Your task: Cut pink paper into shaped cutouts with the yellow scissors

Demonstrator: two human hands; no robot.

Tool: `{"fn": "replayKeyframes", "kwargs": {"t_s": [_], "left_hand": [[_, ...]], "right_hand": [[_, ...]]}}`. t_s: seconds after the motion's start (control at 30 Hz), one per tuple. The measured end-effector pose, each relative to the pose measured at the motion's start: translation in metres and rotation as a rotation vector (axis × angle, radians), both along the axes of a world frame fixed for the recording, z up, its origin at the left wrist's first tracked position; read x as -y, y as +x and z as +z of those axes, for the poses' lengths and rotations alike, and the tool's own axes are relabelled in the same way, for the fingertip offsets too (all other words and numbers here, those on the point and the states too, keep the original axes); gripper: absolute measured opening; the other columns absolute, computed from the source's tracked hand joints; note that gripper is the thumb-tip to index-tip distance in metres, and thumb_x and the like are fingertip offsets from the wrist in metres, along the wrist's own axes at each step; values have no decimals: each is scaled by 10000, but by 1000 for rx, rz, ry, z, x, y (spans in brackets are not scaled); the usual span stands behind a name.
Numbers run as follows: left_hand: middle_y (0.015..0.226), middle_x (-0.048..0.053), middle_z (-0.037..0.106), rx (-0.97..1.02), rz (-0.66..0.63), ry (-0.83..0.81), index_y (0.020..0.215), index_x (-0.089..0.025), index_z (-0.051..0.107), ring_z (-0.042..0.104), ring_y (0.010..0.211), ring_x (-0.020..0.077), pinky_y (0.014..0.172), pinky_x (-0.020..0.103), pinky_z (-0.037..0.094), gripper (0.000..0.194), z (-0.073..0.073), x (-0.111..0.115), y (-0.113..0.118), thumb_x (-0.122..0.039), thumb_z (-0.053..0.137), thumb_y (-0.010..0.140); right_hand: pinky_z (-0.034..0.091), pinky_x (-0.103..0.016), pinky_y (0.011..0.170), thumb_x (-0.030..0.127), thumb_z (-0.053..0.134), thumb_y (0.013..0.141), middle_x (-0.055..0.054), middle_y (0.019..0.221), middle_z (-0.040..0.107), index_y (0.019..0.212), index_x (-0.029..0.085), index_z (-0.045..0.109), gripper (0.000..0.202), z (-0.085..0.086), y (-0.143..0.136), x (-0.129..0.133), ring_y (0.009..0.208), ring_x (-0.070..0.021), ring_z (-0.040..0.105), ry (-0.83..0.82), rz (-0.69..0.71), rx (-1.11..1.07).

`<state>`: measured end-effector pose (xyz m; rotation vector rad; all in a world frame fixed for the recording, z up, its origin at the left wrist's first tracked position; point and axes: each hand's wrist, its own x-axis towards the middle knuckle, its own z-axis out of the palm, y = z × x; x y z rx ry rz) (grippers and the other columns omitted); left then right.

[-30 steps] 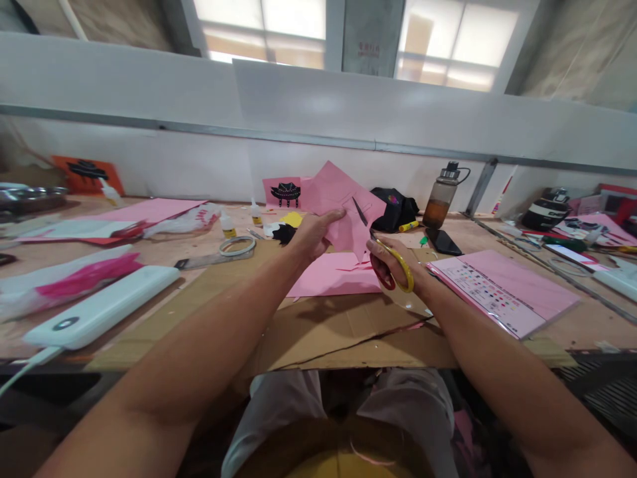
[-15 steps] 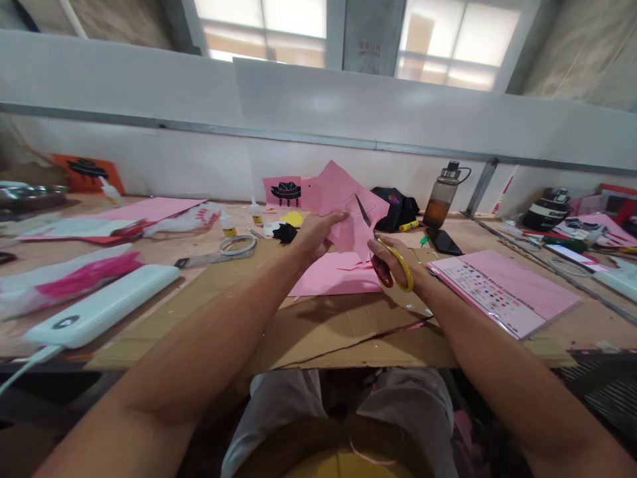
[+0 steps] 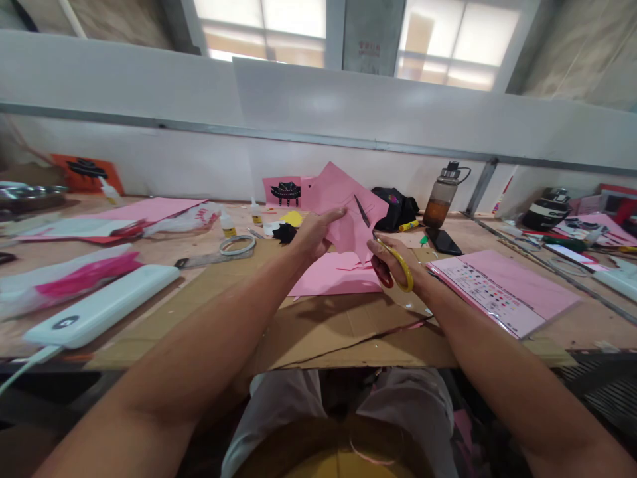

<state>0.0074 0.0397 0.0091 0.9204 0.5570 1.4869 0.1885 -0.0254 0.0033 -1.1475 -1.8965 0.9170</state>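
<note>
My left hand [image 3: 318, 232] pinches the left side of a pink paper sheet [image 3: 331, 189], its thumb lying on the face of it. The sheet is held up, tilted, above the table and carries faint drawn lines. In my right hand [image 3: 391, 255] is a pair of scissors [image 3: 405, 269] with a yellow handle loop and a red one. Its dark blade lies across the right part of the sheet, by the drawn lines. Below, another pink sheet [image 3: 328, 275] rests on brown cardboard [image 3: 318, 332].
Behind stand glue bottles [image 3: 228, 226], a roll of tape [image 3: 237, 245] and a black paper cutout [image 3: 284, 233]. To the right are a drink bottle [image 3: 442, 196], a phone [image 3: 444, 242] and a pack of pink paper [image 3: 512, 285]. A white device [image 3: 104, 305] lies at left.
Almost nothing differs. The pink sheet and the scissors have shifted very slightly; both hands keep their hold.
</note>
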Motion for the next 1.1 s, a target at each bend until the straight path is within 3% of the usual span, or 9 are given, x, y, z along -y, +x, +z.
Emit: {"fn": "replayKeyframes", "kwargs": {"t_s": [0.5, 1.1], "left_hand": [[730, 30, 709, -17, -8, -8, 733, -141, 681, 651, 650, 147, 621, 254, 525, 258, 0, 6, 4, -183, 862, 553], [737, 32, 723, -23, 4, -9, 748, -145, 720, 651, 668, 140, 624, 235, 537, 199, 2, 12, 7, -164, 839, 590]], "right_hand": [[378, -263, 440, 722, 374, 917, 15, 493, 530, 700, 218, 442, 552, -6, 4, -4, 394, -127, 489, 77, 105, -57], [374, -236, 430, 701, 355, 935, 26, 454, 520, 694, 209, 449, 556, -8, 5, -5, 374, -113, 492, 93, 75, -54]]}}
